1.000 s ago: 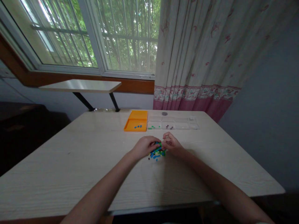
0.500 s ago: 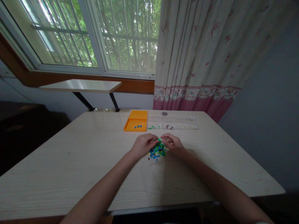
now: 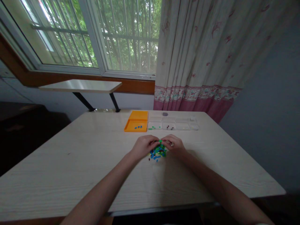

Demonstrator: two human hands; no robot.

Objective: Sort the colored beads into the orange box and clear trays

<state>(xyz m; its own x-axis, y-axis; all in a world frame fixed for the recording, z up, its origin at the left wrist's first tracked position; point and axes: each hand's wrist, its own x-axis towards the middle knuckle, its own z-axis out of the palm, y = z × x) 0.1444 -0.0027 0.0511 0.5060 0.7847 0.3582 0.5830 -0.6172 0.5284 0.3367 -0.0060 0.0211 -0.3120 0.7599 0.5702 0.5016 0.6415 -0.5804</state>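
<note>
A small pile of tiny building bricks (image 3: 157, 153), blue, green, dark brown and pale yellow, lies on the table below my fingers. My left hand (image 3: 143, 147) is closed in a pinch at the pile's far left side. From the right, my right hand (image 3: 175, 145) pinches too, its fingertips nearly meeting those of the left. Between the two sets of fingertips shows a small green brick (image 3: 160, 141), gripped from both sides. Its exact shape is too small to make out, and the undersides of my fingers are hidden.
Beyond my hands stands an open orange case (image 3: 136, 128) with several blue bricks inside. Beside it, a clear compartment box (image 3: 182, 126) has green and dark brown bricks in separate compartments. A raised white shelf (image 3: 82, 86) stands at the table's back left.
My right fingers have closed in slightly toward the left ones, around the green brick. The pile and the containers look the same.
</note>
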